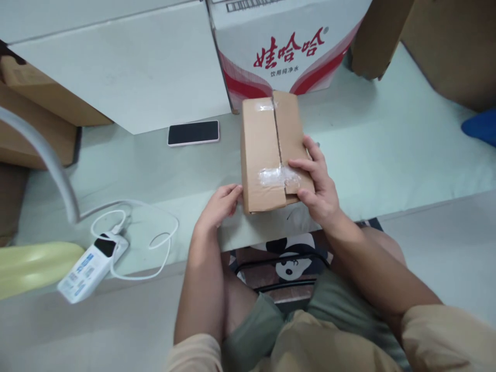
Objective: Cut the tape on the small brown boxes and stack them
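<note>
A small brown cardboard box point(261, 139) stands near the front edge of the pale green surface, its top flaps meeting at a seam with clear tape across it. My right hand point(320, 183) rests on the box's right side, fingers spread over the flap and the corner. At the box's lower left edge is my left hand point(225, 204), with fingers bent together and fingertips touching the cardboard. Whether those fingertips pinch anything is hidden. The flap near my right thumb sits slightly raised at the front.
Behind the box stand a white carton with red lettering point(279, 82) and a plain white box point(127, 67). A phone point(194, 133) lies to the left. Nearer are a white power device point(87, 271) with a looped cable and a yellow object point(39, 266).
</note>
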A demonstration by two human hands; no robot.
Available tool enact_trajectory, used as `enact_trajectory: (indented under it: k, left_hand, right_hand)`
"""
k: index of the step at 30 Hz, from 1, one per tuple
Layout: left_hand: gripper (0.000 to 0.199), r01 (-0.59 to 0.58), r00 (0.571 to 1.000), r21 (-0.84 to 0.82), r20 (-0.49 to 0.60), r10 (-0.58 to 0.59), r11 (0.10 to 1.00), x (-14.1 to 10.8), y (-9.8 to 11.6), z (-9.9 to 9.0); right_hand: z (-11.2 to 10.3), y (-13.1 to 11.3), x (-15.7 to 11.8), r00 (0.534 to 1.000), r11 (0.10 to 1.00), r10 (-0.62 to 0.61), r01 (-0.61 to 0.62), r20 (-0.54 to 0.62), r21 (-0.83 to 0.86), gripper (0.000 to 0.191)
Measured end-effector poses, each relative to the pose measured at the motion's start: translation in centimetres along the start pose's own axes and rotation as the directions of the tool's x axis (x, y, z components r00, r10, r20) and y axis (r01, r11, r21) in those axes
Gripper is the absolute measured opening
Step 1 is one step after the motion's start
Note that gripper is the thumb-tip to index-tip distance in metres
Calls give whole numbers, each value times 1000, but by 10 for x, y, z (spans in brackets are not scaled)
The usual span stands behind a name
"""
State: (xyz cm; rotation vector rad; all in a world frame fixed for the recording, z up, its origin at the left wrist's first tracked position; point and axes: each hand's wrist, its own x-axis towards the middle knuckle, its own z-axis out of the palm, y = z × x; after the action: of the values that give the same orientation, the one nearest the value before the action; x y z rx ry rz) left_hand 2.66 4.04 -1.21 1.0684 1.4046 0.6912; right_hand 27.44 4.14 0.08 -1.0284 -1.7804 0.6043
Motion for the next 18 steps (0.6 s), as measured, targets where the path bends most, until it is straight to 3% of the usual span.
enact_trajectory:
  k: [2,3,4,6,7,8,10,12,16,18]
  left_hand:
    - [36,-159,964,61,-207,168,985,4,-1,0]
    - [40,-279,902,92,-317,294,956,4,-1,-1]
    - [46,-414,813,136,-391,433,900,4,0,-1]
    - [52,-654,609,242,-392,689,716,1,6,-1]
    - [54,-731,528,289,-333,781,618,-1,10,0]
    - [54,-775,475,330,-256,842,538,-4,14,0]
    - [54,-796,450,394,-121,885,459,-9,22,3]
    - [53,-790,463,431,-45,885,436,-12,25,5]
    - [49,-803,437,430,-43,898,412,-11,21,9]
    - [50,-796,447,427,-64,892,429,-9,17,9]
  right_hand:
    - [0,1,1,999,1000,3,-3,32,7,55]
    - [-1,1,1,999,1000,6,-6,50,10,55]
    - [-1,1,2,997,1000,11,-12,73,12,56]
    - [-3,-1,4,992,1000,16,-18,123,16,58]
    - [-3,-2,5,988,1000,14,-18,152,25,58]
    - [-4,-4,6,983,999,7,-14,182,38,58]
    - [-4,-6,8,974,998,-12,-3,227,66,56]
    - [-4,-8,8,970,996,-34,14,240,85,52]
    - [-3,-10,9,969,998,-45,34,243,48,50]
    - [-3,-11,10,966,999,-44,38,256,29,52]
